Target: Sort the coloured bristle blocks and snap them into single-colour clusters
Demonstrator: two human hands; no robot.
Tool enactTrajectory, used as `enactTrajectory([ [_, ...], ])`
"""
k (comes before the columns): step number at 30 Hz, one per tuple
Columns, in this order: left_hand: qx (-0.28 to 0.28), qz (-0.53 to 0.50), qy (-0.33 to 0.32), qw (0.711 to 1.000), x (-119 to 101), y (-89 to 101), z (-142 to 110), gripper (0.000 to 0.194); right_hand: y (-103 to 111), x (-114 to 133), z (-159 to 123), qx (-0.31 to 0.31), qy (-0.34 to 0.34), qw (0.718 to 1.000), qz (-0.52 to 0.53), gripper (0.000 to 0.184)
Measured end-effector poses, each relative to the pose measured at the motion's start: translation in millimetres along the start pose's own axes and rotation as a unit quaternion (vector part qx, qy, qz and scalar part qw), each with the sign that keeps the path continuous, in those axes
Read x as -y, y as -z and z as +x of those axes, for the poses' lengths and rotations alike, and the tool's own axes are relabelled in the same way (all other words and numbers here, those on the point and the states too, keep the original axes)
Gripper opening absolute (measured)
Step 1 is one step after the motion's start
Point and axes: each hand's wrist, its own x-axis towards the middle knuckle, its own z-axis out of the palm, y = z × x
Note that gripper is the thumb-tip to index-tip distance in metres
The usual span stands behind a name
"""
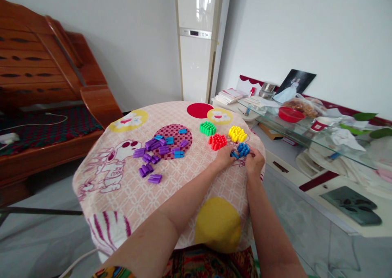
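A cluster of blue plastic pieces [244, 149] stands close together near the right edge of the cloth-covered table. My left hand [225, 158] is at its left side, fingers closed on a small blue plastic piece [234, 154]. On the other side, my right hand [255, 162] has its fingertips bent together against the cluster; what they pinch, if anything, is hidden. Just beyond my hands are tight groups of red pieces [217, 142], yellow pieces [237, 134] and green pieces [207, 128]. Loose purple pieces [146, 170] lie scattered to the left, mixed with some blue ones [169, 140].
A patterned pink cloth [171, 204] covers the round table. To the right runs a glass shelf [309, 135] with a red bowl [290, 114], a paper cup [318, 124] and papers. A wooden bench [39, 65] stands at left, a tall white air conditioner [196, 65] behind.
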Motion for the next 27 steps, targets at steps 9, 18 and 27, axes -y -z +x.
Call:
enactTrajectory([
  [9,-0.051,0.026,0.077,0.995,-14,3.5,11,0.022,2,5,-2,-0.003,-0.006,1.0,0.01,0.047],
  [18,-0.019,0.043,0.106,0.993,-18,-5.9,34,0.027,2,3,-2,0.001,0.004,1.0,0.019,0.048],
  [27,-0.129,0.04,0.066,0.989,-11,33.1,25,0.034,3,4,-3,-0.008,0.005,1.0,0.014,0.046],
])
